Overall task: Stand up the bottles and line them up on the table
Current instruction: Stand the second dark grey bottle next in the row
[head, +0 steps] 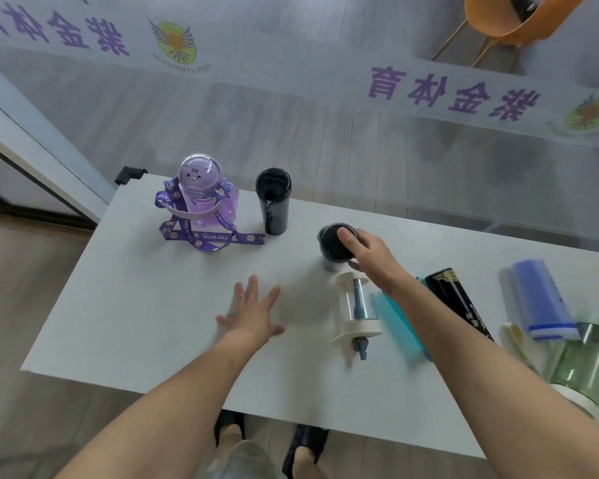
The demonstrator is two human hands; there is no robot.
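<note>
On the white table [135, 305] three bottles stand upright along the far edge. The purple bottle [201, 195], with a domed cat-face lid and a printed strap pooled round its base, is nearest the far left corner; the tall black bottle [273, 202] stands just beside it to the right. Further right, and a little in from the far edge, is the dark round-capped bottle [334, 247] — the right hand [367, 254] closes over its cap from above, fingers curled round the top.

The left hand [255, 312] lies flat on the bare middle of the surface, palm down, fingers spread wide, holding nothing.

The rest lie on their sides toward the right end. A clear bottle with a white lid and blue straw [357, 312] rests just near side of the gripped one. Beside it a teal bottle [395, 319] is partly hidden under the right forearm, then a black bottle with gold print [460, 299], a blue bottle [540, 299] — blurred — and a green translucent bottle [581, 361] at the near right edge.
</note>
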